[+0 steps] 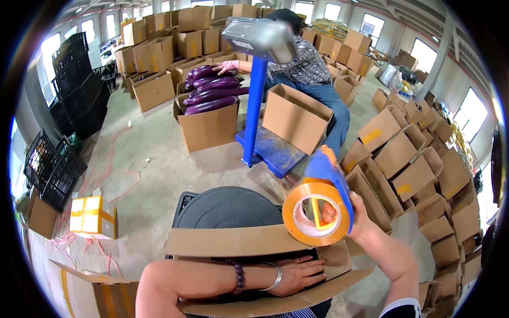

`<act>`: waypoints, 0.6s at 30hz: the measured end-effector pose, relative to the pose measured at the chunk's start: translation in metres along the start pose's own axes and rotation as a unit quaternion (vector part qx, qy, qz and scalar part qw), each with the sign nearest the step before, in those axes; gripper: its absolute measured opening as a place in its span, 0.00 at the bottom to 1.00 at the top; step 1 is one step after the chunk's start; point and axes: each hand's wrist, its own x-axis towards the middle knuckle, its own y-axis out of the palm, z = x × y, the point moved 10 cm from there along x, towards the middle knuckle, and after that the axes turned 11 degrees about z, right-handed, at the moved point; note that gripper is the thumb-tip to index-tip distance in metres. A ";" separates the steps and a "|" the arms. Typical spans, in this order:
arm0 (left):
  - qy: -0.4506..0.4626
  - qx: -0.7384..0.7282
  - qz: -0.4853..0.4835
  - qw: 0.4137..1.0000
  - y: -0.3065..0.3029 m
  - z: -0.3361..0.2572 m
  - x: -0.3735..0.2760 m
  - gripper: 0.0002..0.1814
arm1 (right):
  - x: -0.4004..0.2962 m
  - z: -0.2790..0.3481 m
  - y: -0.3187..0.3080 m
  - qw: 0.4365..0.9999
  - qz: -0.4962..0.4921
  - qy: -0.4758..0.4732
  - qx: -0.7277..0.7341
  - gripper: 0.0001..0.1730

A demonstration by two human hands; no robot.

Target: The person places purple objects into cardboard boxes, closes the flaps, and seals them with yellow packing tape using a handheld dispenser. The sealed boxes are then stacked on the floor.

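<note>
My right hand grips a blue tape dispenser that carries a large roll of orange-yellow packing tape, above the right end of a cardboard box with its flaps standing open. Inside that box's opening, my left hand lies palm down with fingers stretched toward the right end flap; it holds nothing that shows. The wrist bears a dark bead bracelet and silver bangles. Dark material shows beneath the hand, but what it is cannot be told. The box stands close in front of me, before a round black lid.
Ahead, a co-worker's gloved hand touches eggplants in an open carton. An empty carton tilts on a blue platform scale. Cartons crowd the right; black crates, a taped white box and pink string lie left.
</note>
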 end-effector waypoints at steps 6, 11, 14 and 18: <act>-0.013 -0.434 0.206 0.877 -0.040 -0.064 -0.067 0.35 | -0.019 -0.019 0.009 0.997 0.069 0.007 0.021 0.34; -0.345 -0.040 0.152 0.925 -0.043 -0.075 -0.114 0.26 | -0.036 -0.021 0.017 0.997 0.056 -0.025 -0.049 0.37; -0.381 0.261 -0.187 0.867 -0.094 -0.074 -0.138 0.32 | -0.028 -0.028 0.028 0.995 0.101 -0.019 -0.017 0.36; -0.521 0.170 -0.162 0.821 -0.076 -0.009 -0.151 0.39 | -0.027 -0.038 0.045 0.995 0.091 0.013 -0.031 0.38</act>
